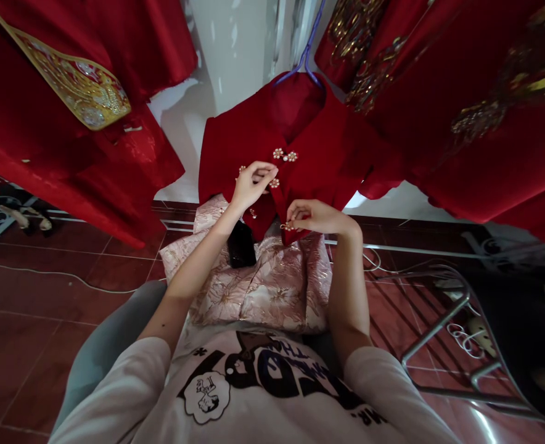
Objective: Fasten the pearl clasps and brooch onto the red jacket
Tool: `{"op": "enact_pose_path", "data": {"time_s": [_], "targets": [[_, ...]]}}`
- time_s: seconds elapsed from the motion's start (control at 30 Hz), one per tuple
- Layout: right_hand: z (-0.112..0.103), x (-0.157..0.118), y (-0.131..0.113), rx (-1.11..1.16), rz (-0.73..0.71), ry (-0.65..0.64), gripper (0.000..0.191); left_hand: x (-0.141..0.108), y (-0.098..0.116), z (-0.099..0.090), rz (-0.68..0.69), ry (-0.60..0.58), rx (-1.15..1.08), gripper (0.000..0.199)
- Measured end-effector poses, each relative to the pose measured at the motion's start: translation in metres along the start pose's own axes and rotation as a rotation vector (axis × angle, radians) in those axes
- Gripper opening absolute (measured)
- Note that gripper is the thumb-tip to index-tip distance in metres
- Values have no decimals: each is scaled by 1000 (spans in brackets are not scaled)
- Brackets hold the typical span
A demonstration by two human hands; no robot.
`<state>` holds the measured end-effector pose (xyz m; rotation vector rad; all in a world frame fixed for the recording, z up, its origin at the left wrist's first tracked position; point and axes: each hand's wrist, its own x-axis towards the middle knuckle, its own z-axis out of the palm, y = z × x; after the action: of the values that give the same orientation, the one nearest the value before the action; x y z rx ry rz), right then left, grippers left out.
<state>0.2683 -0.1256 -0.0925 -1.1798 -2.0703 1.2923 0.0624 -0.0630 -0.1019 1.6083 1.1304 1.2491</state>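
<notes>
A red jacket [240, 135] hangs in front of me on a purple hanger [306, 58]. Pearl-and-gold flower clasps run down its front, the top clasp [285, 155] joining both edges. My left hand [254, 182] is closed in a pinch at the front opening, beside a flower clasp [275, 183]; what lies between its fingertips is too small to make out. Lower and to the right, my right hand [316, 217] pinches the jacket's front edge at a flower clasp [286, 227]. Pink brocade fabric [267, 290] covers my lap, with a black object [241, 245] on it.
Red embroidered garments hang on both sides, one with a gold panel [87, 92] on the left, another with dangling beadwork [369, 71] on the right. A metal-legged black chair [517, 327] stands at right. White cables [60, 271] cross the tiled floor.
</notes>
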Motion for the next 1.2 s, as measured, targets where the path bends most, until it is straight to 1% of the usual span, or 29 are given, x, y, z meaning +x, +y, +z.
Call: {"op": "enact_pose_path", "data": {"time_s": [0.07,0.13,0.23,0.3,0.37,0.4,0.47,0.53,0.6,0.63,0.67,0.73,0.8,0.9,0.97,1.03,1.13,1.2], "targets": [[-3,-2,3,-16,24,9,16,6,12,0,238,2,269,18],[-6,-4,5,-31,26,41,15,11,24,0,401,-16,556,22],[-11,-9,6,-47,11,83,15,20,36,-1,511,-68,902,26],[-13,-13,6,-51,-1,110,16,27,40,-1,556,-94,1018,27],[-14,-14,6,-51,-30,177,19,33,43,-1,617,-132,1053,29],[-14,-14,5,-52,-54,236,20,35,44,-2,653,-162,1054,30],[-12,-10,1,-41,-127,404,23,38,47,-3,720,-242,1054,33],[-9,-1,-8,17,-225,584,26,40,50,-4,755,-321,1052,34],[-9,13,-19,133,-323,695,32,41,51,-5,760,-375,1050,35],[-10,22,-26,202,-358,708,36,43,51,-5,760,-387,1050,36],[-11,32,-32,275,-383,688,42,45,50,-5,760,-386,1052,36],[-17,54,-41,405,-436,614,57,50,47,-5,764,-353,1063,37],[-23,76,-45,376,-404,602,65,55,42,-6,762,-303,1081,38],[-28,100,-43,322,-322,635,77,58,38,-10,741,-252,1116,40],[-28,107,-39,333,-303,644,84,56,40,-12,740,-243,1130,39],[-27,109,-36,376,-303,649,86,51,45,-15,749,-264,1131,36],[-28,105,-34,428,-299,674,81,46,52,-18,749,-336,1121,32],[-29,103,-34,387,-282,688,76,46,53,-19,740,-376,1122,30]]}}
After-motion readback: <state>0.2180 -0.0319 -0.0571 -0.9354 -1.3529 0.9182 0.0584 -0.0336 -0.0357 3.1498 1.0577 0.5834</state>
